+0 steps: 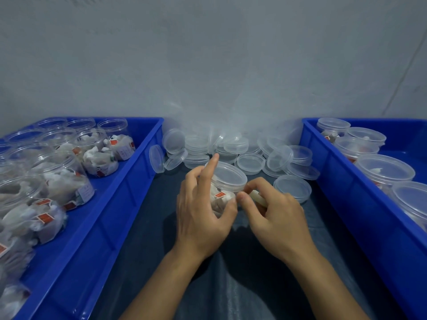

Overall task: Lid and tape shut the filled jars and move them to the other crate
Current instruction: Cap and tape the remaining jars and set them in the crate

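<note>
I see my left hand wrapped around a lidded jar that sits between the two crates, above the dark tabletop. The thumb presses the jar's near side while the other fingers curve round its left wall, the index finger raised and pointing up past the lid's rim. The lid is seated on top of the jar, and white sachets with a red tag show through the clear wall.

My right hand is just beside the jar on its right, fingers curled and pinching a small pale roll of tape, with thumb and fingertip meeting right at the jar's wall below the lid. I cannot tell whether tape is already stuck to it.

Behind the jar lies a heap of loose lids against the grey wall. The left crate holds open, filled jars without lids. The right crate holds lidded jars in a row along its near wall.
</note>
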A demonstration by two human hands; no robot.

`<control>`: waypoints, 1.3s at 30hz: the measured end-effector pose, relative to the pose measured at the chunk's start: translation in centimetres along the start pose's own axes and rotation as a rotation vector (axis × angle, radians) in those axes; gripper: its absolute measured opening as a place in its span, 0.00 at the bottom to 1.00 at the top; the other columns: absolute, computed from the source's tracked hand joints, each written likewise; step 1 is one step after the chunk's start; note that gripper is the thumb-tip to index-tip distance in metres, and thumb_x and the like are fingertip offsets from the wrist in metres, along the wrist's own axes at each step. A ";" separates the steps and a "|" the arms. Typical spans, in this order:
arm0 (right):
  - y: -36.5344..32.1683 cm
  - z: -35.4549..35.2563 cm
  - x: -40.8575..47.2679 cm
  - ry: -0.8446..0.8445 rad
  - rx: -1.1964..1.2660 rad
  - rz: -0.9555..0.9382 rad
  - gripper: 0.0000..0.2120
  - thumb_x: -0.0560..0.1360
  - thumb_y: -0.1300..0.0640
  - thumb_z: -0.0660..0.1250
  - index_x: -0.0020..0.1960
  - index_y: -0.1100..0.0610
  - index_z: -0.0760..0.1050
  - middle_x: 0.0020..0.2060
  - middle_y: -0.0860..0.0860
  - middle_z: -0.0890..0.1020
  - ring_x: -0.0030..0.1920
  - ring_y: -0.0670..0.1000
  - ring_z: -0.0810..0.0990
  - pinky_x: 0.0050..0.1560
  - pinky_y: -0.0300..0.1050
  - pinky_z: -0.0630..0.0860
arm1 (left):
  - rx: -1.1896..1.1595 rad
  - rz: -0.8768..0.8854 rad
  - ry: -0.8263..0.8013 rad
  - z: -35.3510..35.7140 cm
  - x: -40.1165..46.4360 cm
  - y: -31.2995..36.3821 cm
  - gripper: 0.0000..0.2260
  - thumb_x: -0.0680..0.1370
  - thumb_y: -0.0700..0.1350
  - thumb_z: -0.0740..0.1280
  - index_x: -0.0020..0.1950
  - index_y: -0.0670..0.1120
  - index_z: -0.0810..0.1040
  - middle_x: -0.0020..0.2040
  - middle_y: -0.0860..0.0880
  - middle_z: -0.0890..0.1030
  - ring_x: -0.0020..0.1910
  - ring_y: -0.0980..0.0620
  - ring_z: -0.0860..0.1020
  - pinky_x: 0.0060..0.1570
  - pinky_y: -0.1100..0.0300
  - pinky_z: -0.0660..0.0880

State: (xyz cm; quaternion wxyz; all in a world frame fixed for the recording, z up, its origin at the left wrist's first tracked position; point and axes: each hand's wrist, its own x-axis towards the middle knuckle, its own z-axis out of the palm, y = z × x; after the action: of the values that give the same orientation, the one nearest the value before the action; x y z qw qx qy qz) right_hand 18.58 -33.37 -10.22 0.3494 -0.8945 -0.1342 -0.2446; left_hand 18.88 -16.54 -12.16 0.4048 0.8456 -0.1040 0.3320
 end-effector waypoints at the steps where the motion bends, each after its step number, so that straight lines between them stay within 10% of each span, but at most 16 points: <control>1: 0.1 -0.1 0.0 -0.031 0.030 0.004 0.09 0.78 0.40 0.58 0.51 0.42 0.72 0.27 0.42 0.75 0.33 0.47 0.73 0.37 0.48 0.68 | 0.017 -0.011 -0.007 -0.1 0.0 0.0 0.38 0.75 0.60 0.68 0.84 0.58 0.59 0.70 0.52 0.72 0.65 0.52 0.73 0.63 0.44 0.75; 12: -0.4 -0.2 -0.1 0.012 0.071 -0.026 0.04 0.77 0.49 0.60 0.50 0.45 0.73 0.27 0.38 0.73 0.29 0.48 0.69 0.33 0.48 0.67 | -0.099 -0.060 -0.015 0.3 0.4 -0.6 0.41 0.74 0.63 0.72 0.82 0.65 0.55 0.67 0.72 0.63 0.65 0.78 0.65 0.56 0.82 0.63; 39: -1.6 0.2 -0.3 0.047 0.003 -0.063 0.06 0.83 0.46 0.61 0.58 0.45 0.69 0.28 0.40 0.72 0.33 0.50 0.75 0.40 0.51 0.72 | -0.034 -0.083 0.137 0.5 0.2 0.3 0.23 0.76 0.63 0.66 0.68 0.57 0.69 0.61 0.54 0.75 0.56 0.72 0.72 0.50 0.79 0.66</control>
State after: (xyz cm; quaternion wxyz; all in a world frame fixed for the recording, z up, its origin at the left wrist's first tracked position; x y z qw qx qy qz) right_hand 17.74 -32.04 -9.62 0.3457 -0.8833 -0.1546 -0.2762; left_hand 19.17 -17.10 -12.12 0.4385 0.8176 -0.0467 0.3703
